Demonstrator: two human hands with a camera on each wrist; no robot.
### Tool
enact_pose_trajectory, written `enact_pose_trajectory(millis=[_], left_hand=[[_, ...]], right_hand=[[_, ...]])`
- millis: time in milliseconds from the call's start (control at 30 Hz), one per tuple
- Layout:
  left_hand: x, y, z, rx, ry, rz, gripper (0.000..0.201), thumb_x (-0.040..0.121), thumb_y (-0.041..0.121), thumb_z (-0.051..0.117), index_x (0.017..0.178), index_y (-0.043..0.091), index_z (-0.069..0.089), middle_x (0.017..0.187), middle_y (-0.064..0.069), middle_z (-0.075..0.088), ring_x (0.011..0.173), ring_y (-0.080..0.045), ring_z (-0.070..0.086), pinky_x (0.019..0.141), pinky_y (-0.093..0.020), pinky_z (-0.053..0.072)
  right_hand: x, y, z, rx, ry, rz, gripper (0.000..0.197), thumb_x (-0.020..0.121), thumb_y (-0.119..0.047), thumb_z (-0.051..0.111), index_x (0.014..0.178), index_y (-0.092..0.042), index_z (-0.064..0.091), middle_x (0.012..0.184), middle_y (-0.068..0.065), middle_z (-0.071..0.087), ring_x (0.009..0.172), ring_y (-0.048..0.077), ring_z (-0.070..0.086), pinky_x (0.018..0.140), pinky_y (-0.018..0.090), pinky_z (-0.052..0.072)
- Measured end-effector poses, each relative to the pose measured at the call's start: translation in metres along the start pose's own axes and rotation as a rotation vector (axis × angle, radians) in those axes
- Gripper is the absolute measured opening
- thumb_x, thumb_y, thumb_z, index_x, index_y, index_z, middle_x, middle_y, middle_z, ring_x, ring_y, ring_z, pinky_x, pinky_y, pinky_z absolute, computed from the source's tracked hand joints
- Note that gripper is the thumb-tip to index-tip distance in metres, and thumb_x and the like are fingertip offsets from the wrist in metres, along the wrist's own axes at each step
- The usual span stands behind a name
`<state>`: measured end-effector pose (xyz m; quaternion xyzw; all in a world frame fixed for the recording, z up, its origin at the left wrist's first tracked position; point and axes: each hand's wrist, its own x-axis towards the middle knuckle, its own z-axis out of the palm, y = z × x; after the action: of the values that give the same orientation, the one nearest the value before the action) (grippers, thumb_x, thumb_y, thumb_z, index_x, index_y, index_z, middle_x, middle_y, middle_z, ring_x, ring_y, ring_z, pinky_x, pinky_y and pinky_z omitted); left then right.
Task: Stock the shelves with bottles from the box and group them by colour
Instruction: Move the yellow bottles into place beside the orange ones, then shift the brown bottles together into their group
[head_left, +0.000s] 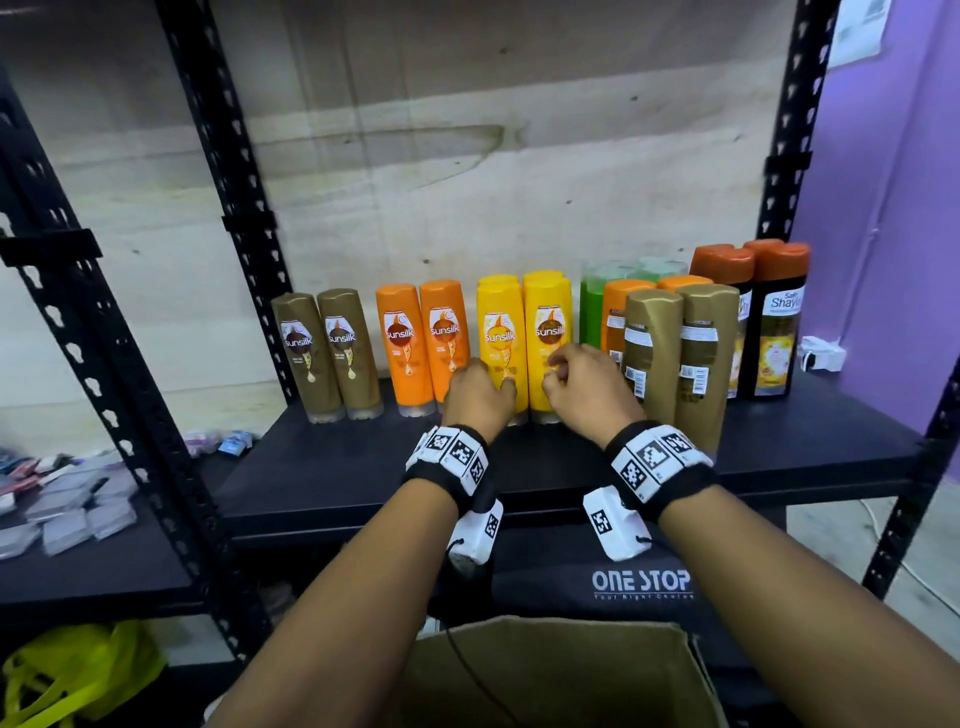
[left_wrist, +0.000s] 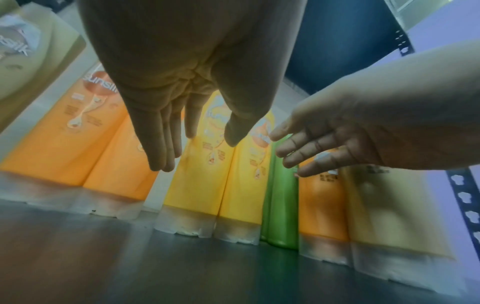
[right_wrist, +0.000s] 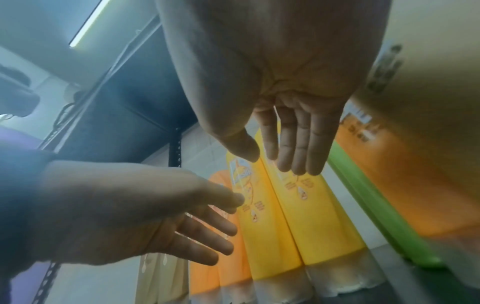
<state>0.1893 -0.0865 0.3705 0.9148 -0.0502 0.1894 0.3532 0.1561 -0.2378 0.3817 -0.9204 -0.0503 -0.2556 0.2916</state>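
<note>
Two yellow bottles (head_left: 524, 322) stand side by side mid-shelf, with more yellow ones behind them. My left hand (head_left: 480, 389) is in front of the left yellow bottle (left_wrist: 197, 185), fingers straight and holding nothing. My right hand (head_left: 582, 379) hovers before the right yellow bottle (right_wrist: 319, 216), fingers relaxed and empty. Whether fingertips touch the bottles is unclear. To the left stand two orange bottles (head_left: 426, 343) and two brown bottles (head_left: 327, 353). The open cardboard box (head_left: 571, 670) sits below my arms, its inside hidden.
Right of the yellow pair stand a green bottle (head_left: 591, 312), orange bottles (head_left: 621, 312), two gold bottles turned backwards (head_left: 675, 353) and dark bottles with orange caps (head_left: 774, 322). The black shelf board (head_left: 337, 467) has bare room in front. Steel uprights (head_left: 234, 208) flank the bay.
</note>
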Motion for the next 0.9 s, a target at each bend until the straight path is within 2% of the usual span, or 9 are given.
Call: enact_pose_trajectory(millis=[100, 200, 333, 400, 533, 600, 667, 767, 900], left_hand=[[-0.019, 0.000, -0.001, 0.087, 0.009, 0.087, 0.036, 0.097, 0.036, 0.057, 0.122, 0.010, 0.057, 0.110, -0.011, 0.068, 0.102, -0.031, 0.065, 0.085, -0.043, 0.055], [-0.036, 0.002, -0.001, 0.210, 0.032, 0.203, 0.030, 0.096, 0.039, 0.056, 0.112, 0.015, 0.065, 0.099, -0.006, 0.071, 0.094, -0.027, 0.067, 0.072, -0.035, 0.053], [-0.048, 0.014, 0.001, 0.265, 0.028, 0.265, 0.030, 0.097, 0.042, 0.054, 0.101, 0.017, 0.070, 0.094, -0.005, 0.072, 0.089, -0.027, 0.067, 0.065, -0.032, 0.047], [-0.051, 0.024, 0.004, 0.265, 0.018, 0.286, 0.031, 0.097, 0.042, 0.053, 0.100, 0.017, 0.071, 0.094, -0.006, 0.073, 0.091, -0.029, 0.067, 0.067, -0.033, 0.048], [-0.059, 0.050, 0.013, 0.199, 0.010, 0.316, 0.030, 0.097, 0.043, 0.052, 0.101, 0.018, 0.070, 0.094, -0.008, 0.072, 0.091, -0.032, 0.067, 0.073, -0.038, 0.055], [-0.063, 0.063, 0.020, 0.139, 0.004, 0.335, 0.028, 0.097, 0.042, 0.054, 0.104, 0.018, 0.066, 0.095, -0.007, 0.071, 0.092, -0.030, 0.066, 0.072, -0.037, 0.054], [-0.066, 0.073, 0.029, 0.091, 0.002, 0.350, 0.032, 0.097, 0.045, 0.055, 0.112, 0.017, 0.061, 0.105, -0.006, 0.068, 0.098, -0.028, 0.065, 0.077, -0.038, 0.053], [-0.069, 0.084, 0.043, 0.016, -0.008, 0.350, 0.049, 0.097, 0.052, 0.052, 0.131, 0.017, 0.050, 0.124, -0.007, 0.061, 0.112, -0.027, 0.060, 0.088, -0.041, 0.053], [-0.069, 0.094, 0.059, -0.092, -0.020, 0.338, 0.066, 0.095, 0.056, 0.054, 0.145, 0.016, 0.039, 0.141, -0.008, 0.052, 0.128, -0.027, 0.052, 0.100, -0.042, 0.049]], right_hand=[[-0.018, 0.001, -0.012, -0.066, -0.023, -0.079, 0.021, 0.096, -0.022, 0.054, 0.109, -0.011, 0.065, 0.109, 0.010, 0.063, 0.100, 0.025, 0.060, 0.088, 0.042, 0.052], [-0.035, 0.001, -0.026, -0.142, -0.016, -0.146, 0.015, 0.096, -0.023, 0.051, 0.100, -0.014, 0.062, 0.101, 0.006, 0.062, 0.092, 0.025, 0.059, 0.076, 0.038, 0.051], [-0.053, 0.007, -0.048, -0.178, 0.020, -0.156, 0.013, 0.097, -0.025, 0.050, 0.093, -0.016, 0.059, 0.098, 0.004, 0.061, 0.088, 0.023, 0.058, 0.074, 0.037, 0.050], [-0.061, 0.012, -0.059, -0.194, 0.025, -0.130, 0.013, 0.096, -0.026, 0.050, 0.091, -0.017, 0.058, 0.096, 0.003, 0.059, 0.087, 0.023, 0.057, 0.073, 0.036, 0.049], [-0.073, 0.028, -0.082, -0.186, 0.048, -0.037, 0.019, 0.097, -0.029, 0.051, 0.095, -0.015, 0.064, 0.099, 0.008, 0.064, 0.090, 0.027, 0.061, 0.079, 0.042, 0.054], [-0.074, 0.041, -0.094, -0.131, 0.088, 0.020, 0.020, 0.097, -0.028, 0.053, 0.096, -0.013, 0.067, 0.096, 0.009, 0.067, 0.090, 0.027, 0.063, 0.079, 0.039, 0.053], [-0.075, 0.055, -0.105, -0.069, 0.147, 0.076, 0.017, 0.096, -0.027, 0.056, 0.095, -0.014, 0.067, 0.092, 0.008, 0.068, 0.089, 0.025, 0.062, 0.076, 0.035, 0.051], [-0.076, 0.076, -0.113, -0.015, 0.252, 0.115, 0.008, 0.093, -0.023, 0.058, 0.090, -0.016, 0.058, 0.094, 0.003, 0.059, 0.085, 0.019, 0.056, 0.075, 0.030, 0.042], [-0.072, 0.097, -0.114, 0.011, 0.257, 0.173, 0.017, 0.093, -0.026, 0.062, 0.099, -0.015, 0.050, 0.108, 0.005, 0.052, 0.093, 0.021, 0.056, 0.083, 0.034, 0.045]])
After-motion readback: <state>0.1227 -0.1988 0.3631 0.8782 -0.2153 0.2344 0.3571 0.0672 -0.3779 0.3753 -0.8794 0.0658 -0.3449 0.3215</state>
